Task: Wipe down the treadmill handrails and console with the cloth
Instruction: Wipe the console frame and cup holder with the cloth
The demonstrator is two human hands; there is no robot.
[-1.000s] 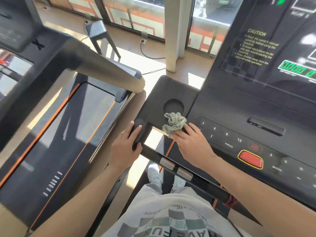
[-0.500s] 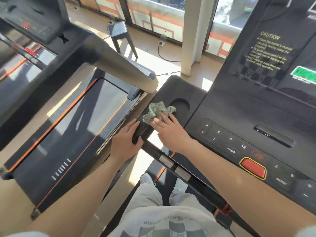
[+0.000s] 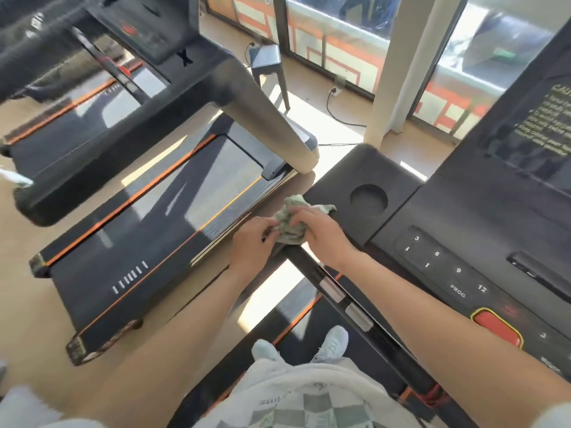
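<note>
- Right hand (image 3: 323, 233) lies on top of the crumpled green cloth (image 3: 287, 225), its fingers curled over the bundle and holding it down.
- Left hand (image 3: 251, 242) sits just beside it, knuckles up, its curled fingertips pinching the cloth's left edge, so the bundle is bunched between the two hands.
- The cloth rests on the near left corner of the console (image 3: 463, 217), where the black handrail (image 3: 310, 268) meets it.
- That handrail runs from the cloth down and to the right, and carries two silver grip plates (image 3: 332, 290).
- On the console, a round cup recess (image 3: 369, 200) lies just right of the cloth. Further right are numbered keys, a key marked PROG and a red button (image 3: 497, 330) with a yellow rim.
- A yellow caution label (image 3: 550, 118) shows on the upright panel, partly cut off by the frame edge.
- Below the handrail, two pale shoes (image 3: 332, 342) stand on the belt.
- To the left stands a neighbouring treadmill (image 3: 148, 230) with orange edge stripes and a grey handrail arm.
- Beyond are a white column (image 3: 401, 63), windows, and a cable (image 3: 336, 115) on the floor.
</note>
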